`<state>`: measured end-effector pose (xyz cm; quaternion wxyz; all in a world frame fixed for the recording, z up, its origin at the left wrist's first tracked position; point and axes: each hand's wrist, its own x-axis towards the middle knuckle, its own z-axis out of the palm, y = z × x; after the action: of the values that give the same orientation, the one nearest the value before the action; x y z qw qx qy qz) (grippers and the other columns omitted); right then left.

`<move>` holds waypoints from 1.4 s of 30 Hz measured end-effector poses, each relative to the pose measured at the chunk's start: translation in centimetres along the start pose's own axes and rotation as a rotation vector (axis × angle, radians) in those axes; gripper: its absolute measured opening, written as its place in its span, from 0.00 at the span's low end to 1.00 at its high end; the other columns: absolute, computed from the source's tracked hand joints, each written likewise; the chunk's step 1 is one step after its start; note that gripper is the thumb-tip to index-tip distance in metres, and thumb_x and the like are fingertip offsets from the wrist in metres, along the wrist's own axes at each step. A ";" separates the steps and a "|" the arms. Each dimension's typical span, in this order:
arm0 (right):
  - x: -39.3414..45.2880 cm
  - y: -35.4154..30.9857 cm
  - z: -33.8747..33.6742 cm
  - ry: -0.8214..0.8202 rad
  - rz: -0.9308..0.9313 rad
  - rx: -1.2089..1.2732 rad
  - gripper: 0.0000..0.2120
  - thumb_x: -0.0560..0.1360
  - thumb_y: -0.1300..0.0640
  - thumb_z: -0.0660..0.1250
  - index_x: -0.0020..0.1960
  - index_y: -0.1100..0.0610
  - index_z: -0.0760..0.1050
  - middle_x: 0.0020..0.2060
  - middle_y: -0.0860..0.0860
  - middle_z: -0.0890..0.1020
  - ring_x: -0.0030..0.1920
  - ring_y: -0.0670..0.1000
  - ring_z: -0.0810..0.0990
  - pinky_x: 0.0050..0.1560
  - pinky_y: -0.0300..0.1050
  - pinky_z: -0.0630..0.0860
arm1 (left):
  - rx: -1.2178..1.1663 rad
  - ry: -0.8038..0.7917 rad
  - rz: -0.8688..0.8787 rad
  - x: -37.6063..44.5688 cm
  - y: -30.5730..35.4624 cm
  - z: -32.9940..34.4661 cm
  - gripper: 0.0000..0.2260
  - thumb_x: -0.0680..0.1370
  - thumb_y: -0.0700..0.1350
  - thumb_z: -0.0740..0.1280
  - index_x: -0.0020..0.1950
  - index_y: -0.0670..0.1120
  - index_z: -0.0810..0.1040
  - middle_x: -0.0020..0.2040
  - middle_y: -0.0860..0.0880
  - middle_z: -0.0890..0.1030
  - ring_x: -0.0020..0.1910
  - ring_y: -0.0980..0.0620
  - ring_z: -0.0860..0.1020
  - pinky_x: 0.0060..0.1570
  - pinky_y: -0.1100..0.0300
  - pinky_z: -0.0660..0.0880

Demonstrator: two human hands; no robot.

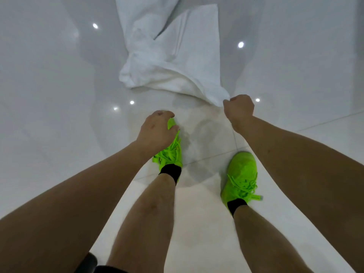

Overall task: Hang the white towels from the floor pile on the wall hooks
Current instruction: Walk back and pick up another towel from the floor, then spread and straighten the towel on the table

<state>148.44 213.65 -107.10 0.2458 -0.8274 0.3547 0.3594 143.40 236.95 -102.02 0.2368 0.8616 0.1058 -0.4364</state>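
A pile of white towels (173, 56) lies crumpled on the glossy white floor ahead of me. My right hand (239, 107) pinches the near corner of one towel, which stretches from the pile toward my fist. My left hand (157, 131) hangs above my left shoe with its fingers loosely curled and nothing in it. No wall hooks are in view.
My two feet in bright green shoes, the left shoe (171, 154) and the right shoe (241, 178), stand on the white tiled floor (59, 95) just short of the pile. Ceiling lights reflect as bright spots on the tiles.
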 end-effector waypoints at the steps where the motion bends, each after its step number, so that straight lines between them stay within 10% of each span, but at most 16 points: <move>1: -0.1 -0.2 0.1 0.016 -0.014 0.003 0.08 0.75 0.57 0.66 0.42 0.61 0.79 0.34 0.53 0.78 0.40 0.55 0.80 0.43 0.46 0.78 | 0.011 -0.005 0.003 0.0 0.0 0.0 0.21 0.76 0.53 0.67 0.68 0.49 0.74 0.66 0.43 0.74 0.65 0.43 0.71 0.64 0.56 0.65; 11: -11.6 -6.8 -10.1 0.006 -0.177 0.107 0.07 0.75 0.55 0.69 0.49 0.58 0.82 0.45 0.52 0.84 0.49 0.53 0.82 0.51 0.44 0.77 | 0.016 0.048 0.130 -6.9 10.4 -10.9 0.20 0.77 0.52 0.66 0.68 0.48 0.73 0.63 0.44 0.74 0.62 0.45 0.73 0.56 0.59 0.65; 24: -35.7 -19.4 -44.9 0.166 -0.609 0.412 0.04 0.76 0.60 0.64 0.44 0.53 0.76 0.40 0.48 0.79 0.39 0.45 0.76 0.35 0.35 0.69 | 0.188 0.354 0.504 -28.6 34.8 -37.0 0.28 0.74 0.39 0.66 0.73 0.51 0.65 0.67 0.47 0.71 0.62 0.46 0.72 0.51 0.59 0.67; 30: -47.2 -17.4 -62.4 0.237 -0.813 0.550 0.04 0.73 0.62 0.64 0.41 0.58 0.76 0.41 0.57 0.80 0.45 0.59 0.81 0.48 0.58 0.80 | 0.200 0.455 0.726 -42.7 48.1 -42.5 0.24 0.73 0.38 0.63 0.68 0.53 0.72 0.63 0.50 0.77 0.59 0.46 0.75 0.54 0.54 0.74; 38: -57.6 -7.9 -78.8 0.411 -0.965 0.755 0.12 0.74 0.66 0.62 0.34 0.54 0.72 0.33 0.50 0.75 0.34 0.48 0.73 0.33 0.38 0.69 | 0.109 0.643 0.971 -59.0 62.2 -42.0 0.07 0.67 0.48 0.71 0.43 0.58 0.78 0.37 0.56 0.78 0.41 0.52 0.76 0.39 0.56 0.75; 42: -59.6 -3.6 -83.4 0.439 -0.991 0.810 0.10 0.75 0.64 0.62 0.36 0.57 0.73 0.37 0.56 0.75 0.39 0.53 0.71 0.42 0.47 0.68 | 0.111 0.680 1.040 -63.2 66.6 -40.8 0.05 0.64 0.50 0.67 0.39 0.57 0.76 0.34 0.55 0.78 0.37 0.53 0.76 0.36 0.57 0.75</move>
<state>157.02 185.18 -8.91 0.5946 -0.7886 0.0816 -0.1334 160.23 201.20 -9.65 0.3264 0.9020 -0.2809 0.0300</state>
